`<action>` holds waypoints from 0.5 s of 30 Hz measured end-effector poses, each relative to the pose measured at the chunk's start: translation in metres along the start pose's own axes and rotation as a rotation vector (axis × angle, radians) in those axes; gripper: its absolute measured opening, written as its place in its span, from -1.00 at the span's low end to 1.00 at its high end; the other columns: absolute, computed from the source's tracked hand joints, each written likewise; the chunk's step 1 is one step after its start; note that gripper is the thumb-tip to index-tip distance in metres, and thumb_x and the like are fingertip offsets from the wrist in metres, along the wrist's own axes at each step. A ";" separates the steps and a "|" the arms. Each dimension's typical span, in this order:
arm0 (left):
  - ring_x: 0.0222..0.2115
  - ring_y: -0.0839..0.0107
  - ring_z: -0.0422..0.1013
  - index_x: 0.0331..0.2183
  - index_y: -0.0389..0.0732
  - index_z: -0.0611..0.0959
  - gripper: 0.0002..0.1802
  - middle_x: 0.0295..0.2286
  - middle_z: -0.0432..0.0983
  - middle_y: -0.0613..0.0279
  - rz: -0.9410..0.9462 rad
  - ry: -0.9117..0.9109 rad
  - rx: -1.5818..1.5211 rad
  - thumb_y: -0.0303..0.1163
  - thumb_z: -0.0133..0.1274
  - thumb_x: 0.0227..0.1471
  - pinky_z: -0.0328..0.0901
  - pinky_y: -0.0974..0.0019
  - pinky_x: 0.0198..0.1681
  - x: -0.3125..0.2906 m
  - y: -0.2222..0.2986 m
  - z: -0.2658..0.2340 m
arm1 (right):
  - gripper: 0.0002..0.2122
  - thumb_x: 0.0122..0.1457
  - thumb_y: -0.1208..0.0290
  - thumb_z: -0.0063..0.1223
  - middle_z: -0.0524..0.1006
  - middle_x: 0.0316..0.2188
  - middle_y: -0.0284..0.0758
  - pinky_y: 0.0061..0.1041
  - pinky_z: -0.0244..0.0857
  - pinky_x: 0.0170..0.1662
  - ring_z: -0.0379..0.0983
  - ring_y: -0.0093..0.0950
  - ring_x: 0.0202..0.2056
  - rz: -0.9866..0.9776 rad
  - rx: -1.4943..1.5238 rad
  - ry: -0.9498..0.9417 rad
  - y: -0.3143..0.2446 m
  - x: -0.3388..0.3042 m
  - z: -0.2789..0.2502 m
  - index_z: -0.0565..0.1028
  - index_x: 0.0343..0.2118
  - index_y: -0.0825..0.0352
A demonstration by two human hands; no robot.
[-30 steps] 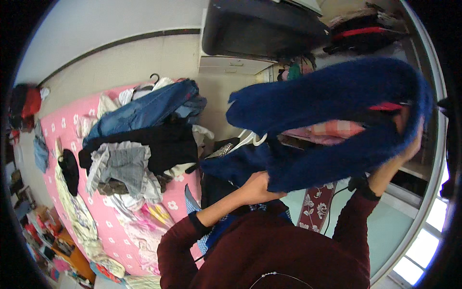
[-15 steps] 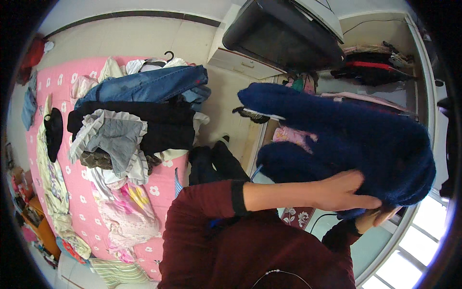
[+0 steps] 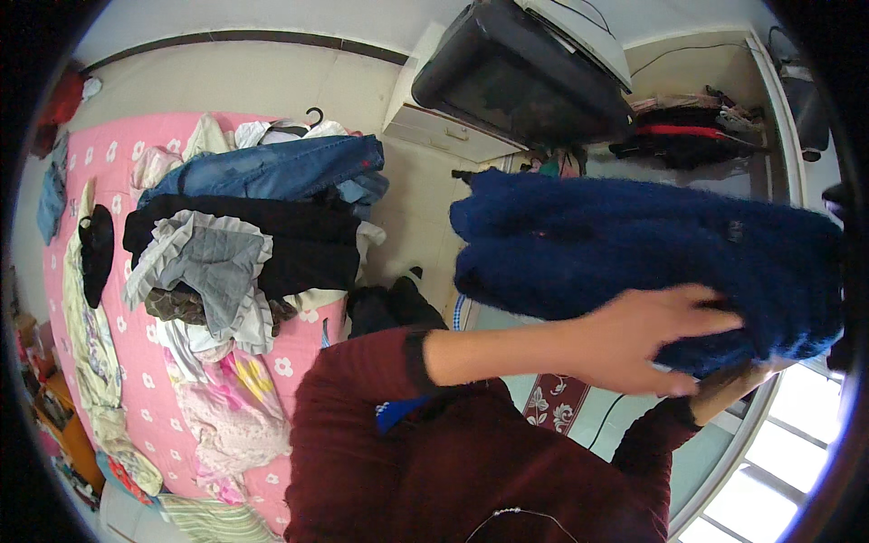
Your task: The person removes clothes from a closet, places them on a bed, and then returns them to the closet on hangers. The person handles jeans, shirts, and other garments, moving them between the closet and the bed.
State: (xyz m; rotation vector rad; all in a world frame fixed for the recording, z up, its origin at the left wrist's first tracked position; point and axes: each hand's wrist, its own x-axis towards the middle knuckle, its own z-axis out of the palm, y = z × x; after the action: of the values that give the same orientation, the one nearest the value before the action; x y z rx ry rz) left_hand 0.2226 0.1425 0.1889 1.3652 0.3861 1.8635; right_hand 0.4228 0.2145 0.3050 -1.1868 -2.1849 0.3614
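A fuzzy dark blue sweater (image 3: 597, 231) is held up in front of me on the right, its long body stretching sideways. My left hand (image 3: 647, 330) reaches across and lies along its lower edge, fingers spread apart. Beneath the sweater's right end is my right hand (image 3: 738, 389), gripping it from below; its fingertips are partly hidden by the cloth. On the left, a pile of clothes covers a pink flowered bed (image 3: 140, 339): blue jeans (image 3: 272, 167), a black garment (image 3: 312, 240) and a grey piece with ruffled white edges (image 3: 213, 271).
Behind the sweater stands an open wardrobe (image 3: 792, 136) with stacked dark clothes (image 3: 692, 136) inside. A black television (image 3: 516, 81) sits on a white drawer cabinet (image 3: 444, 131). Bright window panes (image 3: 778, 443) are at the lower right. A black hat (image 3: 97, 253) lies on the bed.
The sweater's two separate left ends have come together into one flatter bundle and its right end has shifted farther right. My left hand has stayed against its lower edge, fingers spreading wider.
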 end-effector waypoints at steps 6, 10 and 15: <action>-0.42 0.49 0.54 -0.04 -0.25 0.59 -0.73 -0.34 0.63 0.17 -0.501 0.663 -0.005 -0.57 -0.05 0.24 0.47 0.43 -0.35 -0.107 -0.062 -0.146 | -0.52 0.16 0.34 0.06 0.56 -0.05 -0.13 -0.34 0.46 -0.03 0.52 -0.31 -0.04 -0.020 -0.027 -0.035 -0.008 0.004 0.006 0.42 0.12 0.47; -0.32 0.17 0.57 -0.14 -0.22 0.64 -0.74 -0.25 0.62 0.06 -0.640 0.433 0.766 -0.56 0.02 0.10 0.46 0.21 -0.22 -0.174 -0.126 -0.198 | -0.51 0.13 0.35 0.08 0.56 -0.05 -0.14 -0.34 0.45 -0.02 0.52 -0.31 -0.04 -0.010 -0.045 -0.036 -0.010 -0.005 0.002 0.42 0.12 0.46; -0.20 -0.12 0.50 -0.19 -0.20 0.67 -0.70 -0.24 0.60 -0.08 -0.951 0.057 0.930 -0.38 0.17 -0.04 0.40 -0.03 -0.09 -0.221 -0.156 -0.188 | -0.49 0.10 0.36 0.11 0.56 -0.06 -0.15 -0.35 0.43 0.00 0.51 -0.32 -0.04 -0.046 -0.048 -0.088 -0.008 0.009 0.005 0.42 0.12 0.46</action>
State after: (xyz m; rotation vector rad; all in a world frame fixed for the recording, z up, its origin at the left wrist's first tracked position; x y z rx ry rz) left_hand 0.1432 0.1186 -0.1301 1.2782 1.7323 0.8964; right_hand 0.4107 0.2174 0.3084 -1.1644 -2.3042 0.3498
